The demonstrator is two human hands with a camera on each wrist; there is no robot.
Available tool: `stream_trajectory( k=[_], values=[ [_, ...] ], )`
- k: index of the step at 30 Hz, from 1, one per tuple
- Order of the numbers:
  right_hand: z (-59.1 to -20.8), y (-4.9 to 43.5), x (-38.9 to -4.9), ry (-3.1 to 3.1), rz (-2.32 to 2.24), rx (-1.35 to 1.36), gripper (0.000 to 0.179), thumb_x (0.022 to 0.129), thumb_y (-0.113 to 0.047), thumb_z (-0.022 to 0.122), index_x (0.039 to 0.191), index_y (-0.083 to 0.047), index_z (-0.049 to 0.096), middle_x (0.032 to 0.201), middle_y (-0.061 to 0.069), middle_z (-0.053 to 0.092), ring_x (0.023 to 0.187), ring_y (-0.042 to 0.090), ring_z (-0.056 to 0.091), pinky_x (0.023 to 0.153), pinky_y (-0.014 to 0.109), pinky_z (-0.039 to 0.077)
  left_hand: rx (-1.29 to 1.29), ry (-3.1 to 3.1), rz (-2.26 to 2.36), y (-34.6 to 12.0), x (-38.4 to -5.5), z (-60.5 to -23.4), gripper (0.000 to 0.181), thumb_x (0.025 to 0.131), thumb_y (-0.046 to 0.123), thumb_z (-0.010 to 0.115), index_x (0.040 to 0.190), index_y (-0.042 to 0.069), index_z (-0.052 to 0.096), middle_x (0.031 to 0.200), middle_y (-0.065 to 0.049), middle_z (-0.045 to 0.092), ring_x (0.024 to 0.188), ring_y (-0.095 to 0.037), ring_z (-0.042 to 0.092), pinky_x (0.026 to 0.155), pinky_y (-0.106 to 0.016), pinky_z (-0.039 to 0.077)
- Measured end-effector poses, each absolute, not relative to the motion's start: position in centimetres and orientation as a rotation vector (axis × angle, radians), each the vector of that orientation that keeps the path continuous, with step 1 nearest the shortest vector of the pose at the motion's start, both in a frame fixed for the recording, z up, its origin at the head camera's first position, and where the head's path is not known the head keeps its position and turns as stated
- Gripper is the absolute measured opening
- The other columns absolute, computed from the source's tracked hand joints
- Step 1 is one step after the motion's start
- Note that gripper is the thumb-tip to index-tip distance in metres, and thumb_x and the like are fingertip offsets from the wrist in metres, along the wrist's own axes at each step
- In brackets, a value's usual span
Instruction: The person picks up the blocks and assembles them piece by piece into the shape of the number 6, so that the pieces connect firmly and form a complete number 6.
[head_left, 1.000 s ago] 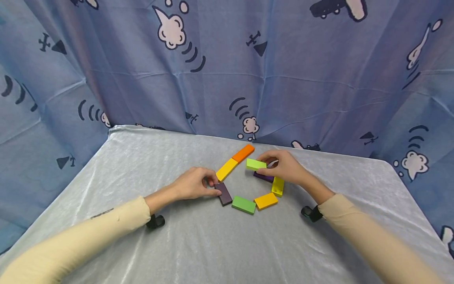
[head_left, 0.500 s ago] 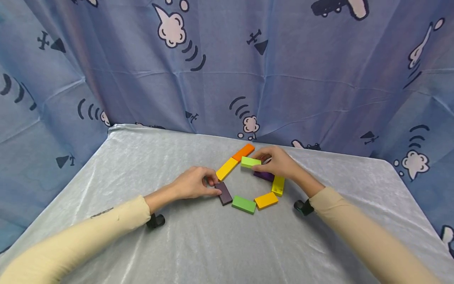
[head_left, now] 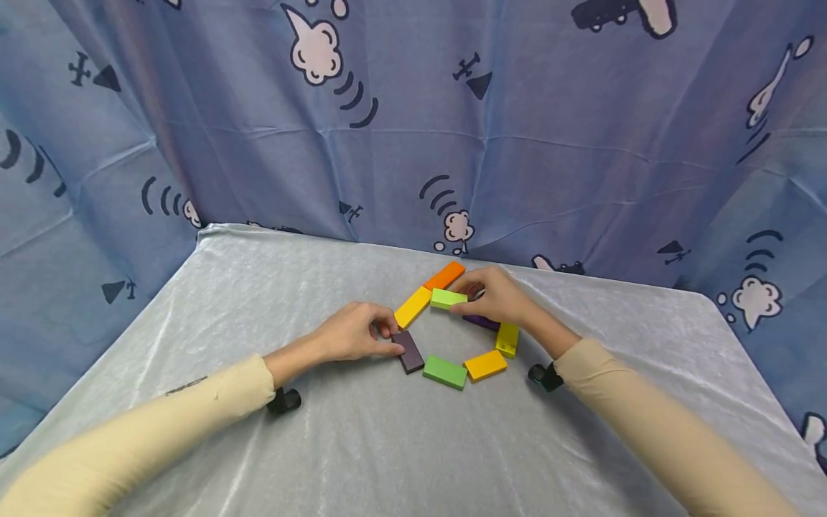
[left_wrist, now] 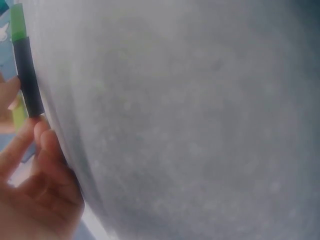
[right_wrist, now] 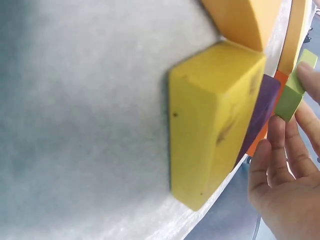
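Observation:
In the head view my right hand (head_left: 496, 296) pinches a lime green block (head_left: 449, 299) between thumb and fingers. The right wrist view shows the lime block (right_wrist: 295, 89) raised off the cloth, beyond a purple block (right_wrist: 262, 107). At the left of a ring of blocks, my left hand (head_left: 355, 332) holds a dark purple block (head_left: 408, 352) lying flat, thumb on its near side and fingers by its far end. A yellow-orange block (head_left: 413, 307) and an orange block (head_left: 444, 276) lie end to end behind it. The purple block under my right hand is partly hidden.
A green block (head_left: 445, 372), an amber block (head_left: 486, 365) and a yellow block (head_left: 507, 339) form the front and right of the ring. Grey cloth (head_left: 413, 452) covers the table. A blue patterned curtain (head_left: 388, 143) hangs behind its back edge.
My right hand has carried the lime green block leftward, from above the purple block toward the yellow-orange and orange ones. The left hand and its dark block have stayed in place.

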State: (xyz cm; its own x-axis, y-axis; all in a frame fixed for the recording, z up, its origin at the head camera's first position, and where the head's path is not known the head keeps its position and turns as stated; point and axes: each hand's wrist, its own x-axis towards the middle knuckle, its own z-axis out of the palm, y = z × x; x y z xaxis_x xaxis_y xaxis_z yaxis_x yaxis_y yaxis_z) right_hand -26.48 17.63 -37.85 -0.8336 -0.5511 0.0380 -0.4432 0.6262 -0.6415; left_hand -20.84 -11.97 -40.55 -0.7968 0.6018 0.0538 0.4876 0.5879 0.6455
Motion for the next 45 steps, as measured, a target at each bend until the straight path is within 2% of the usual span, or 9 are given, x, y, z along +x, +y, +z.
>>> stream_trajectory(
  k=[14,45],
  values=[
    [-37.85,16.97,-26.53,2.666,-0.948,-0.817,0.028,0.084,-0.013,0.086,0.108,-0.004,0.077,0.102,0.002,0.073,0.093,0.024,0.065,0.085,0.04,0.055,0.916,2.629,1.003,-11.95,-20.87,-40.4,0.024,0.085,0.032,0.086,0.096,0.015,0.073,0.086,0.006,0.064,0.072,-0.008,0.059,0.07,-0.028,0.051],
    [-37.77,17.18,-26.68,2.629,-0.879,-0.863,0.033,0.085,-0.014,0.085,0.114,-0.005,0.076,0.111,0.003,0.072,0.102,0.026,0.064,0.092,0.045,0.051,0.936,2.612,1.026,-12.14,-21.03,-40.72,0.024,0.085,0.031,0.086,0.096,0.014,0.073,0.086,0.005,0.065,0.072,-0.008,0.06,0.07,-0.029,0.051]
  ],
)
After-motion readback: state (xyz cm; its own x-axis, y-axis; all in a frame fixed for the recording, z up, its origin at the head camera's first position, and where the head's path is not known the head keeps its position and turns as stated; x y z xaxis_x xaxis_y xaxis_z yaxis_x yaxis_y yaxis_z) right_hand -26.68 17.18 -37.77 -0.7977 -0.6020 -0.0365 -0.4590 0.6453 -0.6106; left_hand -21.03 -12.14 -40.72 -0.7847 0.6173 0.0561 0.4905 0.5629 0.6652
